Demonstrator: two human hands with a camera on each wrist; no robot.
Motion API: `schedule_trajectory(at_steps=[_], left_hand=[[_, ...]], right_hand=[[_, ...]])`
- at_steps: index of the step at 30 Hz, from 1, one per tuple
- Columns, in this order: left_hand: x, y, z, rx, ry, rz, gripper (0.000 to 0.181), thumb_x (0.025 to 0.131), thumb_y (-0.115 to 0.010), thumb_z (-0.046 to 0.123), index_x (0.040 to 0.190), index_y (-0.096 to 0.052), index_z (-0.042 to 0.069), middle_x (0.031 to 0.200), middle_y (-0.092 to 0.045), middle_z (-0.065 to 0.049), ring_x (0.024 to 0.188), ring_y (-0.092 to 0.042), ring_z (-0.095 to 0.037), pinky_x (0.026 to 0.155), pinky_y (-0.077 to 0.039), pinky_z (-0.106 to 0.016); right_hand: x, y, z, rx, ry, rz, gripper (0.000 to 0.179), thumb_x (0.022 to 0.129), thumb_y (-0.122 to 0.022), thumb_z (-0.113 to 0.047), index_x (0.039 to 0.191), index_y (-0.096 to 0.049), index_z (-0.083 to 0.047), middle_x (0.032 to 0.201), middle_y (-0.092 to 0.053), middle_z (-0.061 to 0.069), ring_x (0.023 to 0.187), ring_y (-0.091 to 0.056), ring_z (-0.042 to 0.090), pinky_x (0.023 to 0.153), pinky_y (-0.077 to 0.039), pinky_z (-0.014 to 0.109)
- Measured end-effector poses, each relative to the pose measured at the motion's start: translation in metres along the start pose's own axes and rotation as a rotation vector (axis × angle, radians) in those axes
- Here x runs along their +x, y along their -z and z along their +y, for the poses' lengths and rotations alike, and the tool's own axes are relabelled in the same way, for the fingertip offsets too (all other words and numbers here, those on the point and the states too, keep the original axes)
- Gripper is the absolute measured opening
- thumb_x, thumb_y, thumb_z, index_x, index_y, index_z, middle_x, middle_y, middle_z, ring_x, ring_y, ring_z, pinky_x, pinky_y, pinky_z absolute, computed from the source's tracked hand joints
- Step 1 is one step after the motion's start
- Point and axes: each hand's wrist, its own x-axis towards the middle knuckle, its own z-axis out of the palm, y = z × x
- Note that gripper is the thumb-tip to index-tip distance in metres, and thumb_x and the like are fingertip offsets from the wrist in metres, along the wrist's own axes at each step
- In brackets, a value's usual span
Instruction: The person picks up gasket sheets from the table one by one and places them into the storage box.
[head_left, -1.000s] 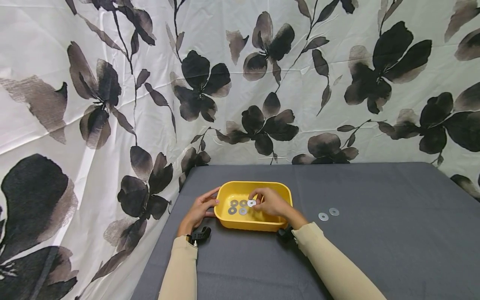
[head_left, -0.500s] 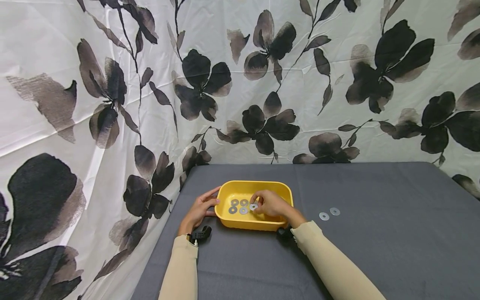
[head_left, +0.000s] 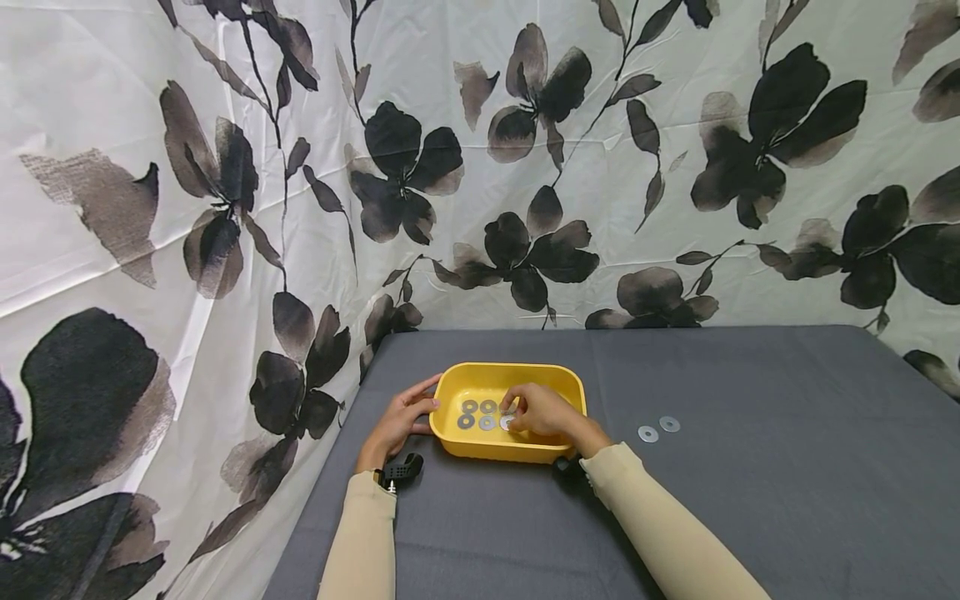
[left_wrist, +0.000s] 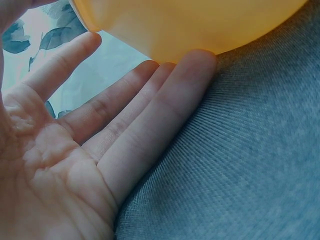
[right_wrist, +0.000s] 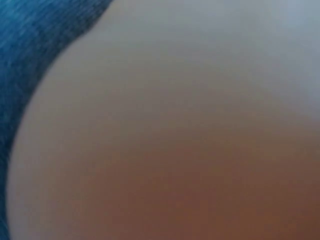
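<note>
A yellow plastic tray [head_left: 457,446] sits on the table. My left hand [head_left: 396,427] lies at its left end; in the left wrist view, its nearly straight fingers [left_wrist: 145,135] touch the outer wall. Inside the tray, my right hand [head_left: 546,412] has its thumb and fingers curled at a flat metal washer [head_left: 506,422], pinching its edge near the tray floor. Left of it, several more washers [head_left: 487,423] lie in two short rows. Behind the right fingertips a further grey washer [head_left: 512,409] shows in part. Blurred skin fills most of the right wrist view.
Two loose washers [head_left: 648,433] lie on the grey tablecloth [head_left: 750,467] right of the tray. A white curtain [head_left: 442,50] with dark flowers hangs behind and to the left of the table.
My right hand has brought the washer slightly toward me and down, into line with the front row. My left hand has stayed at the tray's end.
</note>
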Motion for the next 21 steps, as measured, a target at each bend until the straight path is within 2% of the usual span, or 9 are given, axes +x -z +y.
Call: schedule_trajectory(at_steps=[6,10,15,19,21], left_hand=[[0.000,0.000,0.000,0.003,-0.001,0.006,0.057,0.100,-0.063,0.017,0.154,-0.048,0.024,0.142,-0.058,-0.026,0.104,-0.069,-0.020,0.081,-0.064,-0.042],[-0.001,0.000,0.000,-0.002,0.003,0.001,0.057,0.100,-0.063,0.016,0.155,-0.048,0.024,0.143,-0.057,-0.025,0.105,-0.069,-0.020,0.082,-0.064,-0.043],[-0.001,0.000,0.000,-0.006,0.002,-0.001,0.056,0.101,-0.062,0.016,0.155,-0.048,0.025,0.144,-0.057,-0.025,0.106,-0.069,-0.021,0.082,-0.064,-0.043],[-0.001,-0.001,0.000,0.000,0.000,0.002,0.057,0.101,-0.062,0.017,0.155,-0.047,0.024,0.144,-0.057,-0.025,0.106,-0.069,-0.021,0.082,-0.064,-0.042],[-0.001,-0.001,0.000,0.000,-0.001,0.004,0.057,0.101,-0.063,0.017,0.155,-0.047,0.024,0.144,-0.057,-0.025,0.106,-0.069,-0.021,0.082,-0.064,-0.042]], right_hand=[[-0.001,0.001,-0.002,0.045,0.006,0.078,0.017,0.091,-0.076,-0.011,0.107,-0.074,-0.008,0.078,-0.060,0.002,0.067,-0.051,0.014,0.063,-0.042,0.025],[-0.005,0.007,-0.007,0.141,0.075,0.165,0.016,0.095,-0.069,-0.010,0.109,-0.072,-0.002,0.079,-0.060,0.004,0.067,-0.050,0.014,0.060,-0.042,0.024],[-0.020,0.028,-0.010,0.164,0.143,0.254,0.014,0.097,-0.068,-0.011,0.110,-0.071,-0.007,0.079,-0.062,0.002,0.068,-0.052,0.015,0.060,-0.043,0.024],[-0.036,0.049,-0.002,0.143,0.145,0.309,0.011,0.097,-0.069,-0.013,0.108,-0.072,-0.014,0.077,-0.061,0.000,0.069,-0.053,0.015,0.061,-0.044,0.024],[-0.046,0.061,0.005,0.139,0.140,0.318,0.012,0.097,-0.070,-0.013,0.109,-0.072,-0.012,0.078,-0.061,0.002,0.069,-0.053,0.016,0.060,-0.045,0.024]])
